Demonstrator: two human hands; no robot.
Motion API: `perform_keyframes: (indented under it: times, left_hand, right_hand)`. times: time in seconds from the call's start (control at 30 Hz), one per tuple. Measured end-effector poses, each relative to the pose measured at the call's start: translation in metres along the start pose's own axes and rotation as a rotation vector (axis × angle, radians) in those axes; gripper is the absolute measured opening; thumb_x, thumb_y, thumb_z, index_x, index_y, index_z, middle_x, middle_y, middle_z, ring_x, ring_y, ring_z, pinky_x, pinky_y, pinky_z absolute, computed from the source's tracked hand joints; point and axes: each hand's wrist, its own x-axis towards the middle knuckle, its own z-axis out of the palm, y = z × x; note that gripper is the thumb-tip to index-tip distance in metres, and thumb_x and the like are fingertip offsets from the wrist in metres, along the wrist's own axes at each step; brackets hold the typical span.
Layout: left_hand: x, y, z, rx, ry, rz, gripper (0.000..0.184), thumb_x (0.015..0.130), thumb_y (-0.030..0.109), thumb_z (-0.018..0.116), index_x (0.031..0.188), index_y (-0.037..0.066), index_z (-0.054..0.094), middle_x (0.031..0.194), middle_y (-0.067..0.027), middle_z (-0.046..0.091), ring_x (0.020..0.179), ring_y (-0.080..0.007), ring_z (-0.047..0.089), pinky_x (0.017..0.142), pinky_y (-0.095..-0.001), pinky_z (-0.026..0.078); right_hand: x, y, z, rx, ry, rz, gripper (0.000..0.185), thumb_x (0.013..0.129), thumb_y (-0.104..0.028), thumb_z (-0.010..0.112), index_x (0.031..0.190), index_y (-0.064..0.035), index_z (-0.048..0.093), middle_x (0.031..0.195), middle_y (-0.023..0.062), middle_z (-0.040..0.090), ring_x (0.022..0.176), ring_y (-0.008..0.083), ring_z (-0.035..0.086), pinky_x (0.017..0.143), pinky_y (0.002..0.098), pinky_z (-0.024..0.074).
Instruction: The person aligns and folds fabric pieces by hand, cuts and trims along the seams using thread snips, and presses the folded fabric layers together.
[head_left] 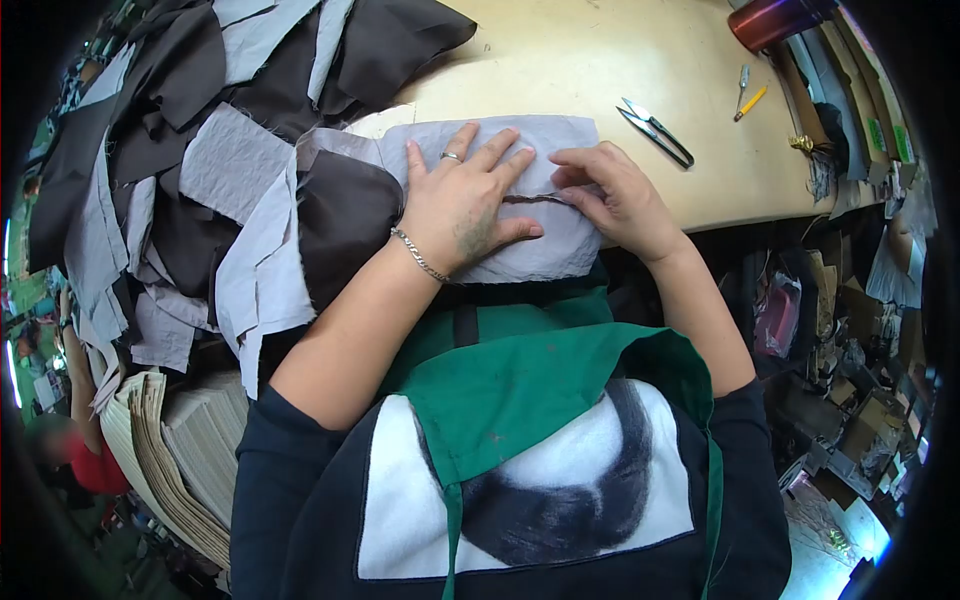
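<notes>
A light grey fabric piece [530, 250] lies at the table's front edge, with a dark slit or seam running across its middle. My left hand [465, 200] rests on it with the fingers spread, a ring on one finger and a chain bracelet at the wrist. At the right end of the dark line, my right hand [610, 195] has its thumb and fingers curled around the fabric's edge, pinching it. Dark brown fabric [350, 220] joins or overlaps the grey piece on the left, beneath my left wrist.
Brown and grey fabric pieces [180, 80] are heaped at the left. Thread snips [655, 133], a yellow cutter or pencil [750, 104], a small tool [742, 85] and a dark red cup [775, 22] lie at the right. A person in red [95, 460] is at the far left.
</notes>
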Motion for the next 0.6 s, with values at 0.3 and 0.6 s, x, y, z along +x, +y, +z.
perform_keyframes:
  times: [0.3,0.6]
  left_hand:
    - [0.001,-0.001,0.002,-0.004,0.006,0.005,0.079,0.068,0.063,0.068,0.134,0.024,0.050,0.147,0.0001,0.038,0.136,-0.0317,0.033,0.098,-0.0747,0.024]
    - [0.001,-0.002,0.002,-0.010,0.001,0.006,0.079,0.067,0.062,0.069,0.134,0.025,0.050,0.147,-0.0006,0.037,0.136,-0.0325,0.033,0.097,-0.0730,0.027]
  right_hand:
    - [0.021,-0.010,-0.006,0.136,-0.253,0.267,0.044,0.077,-0.003,0.065,0.118,-0.0110,0.054,0.078,0.0089,0.063,0.078,0.0271,0.060,0.073,0.0382,0.0494]
    - [0.015,-0.002,-0.002,-0.164,-0.106,-0.133,0.040,0.079,0.002,0.066,0.117,-0.0062,0.056,0.077,0.0046,0.057,0.077,0.0160,0.059,0.070,0.0315,0.0497]
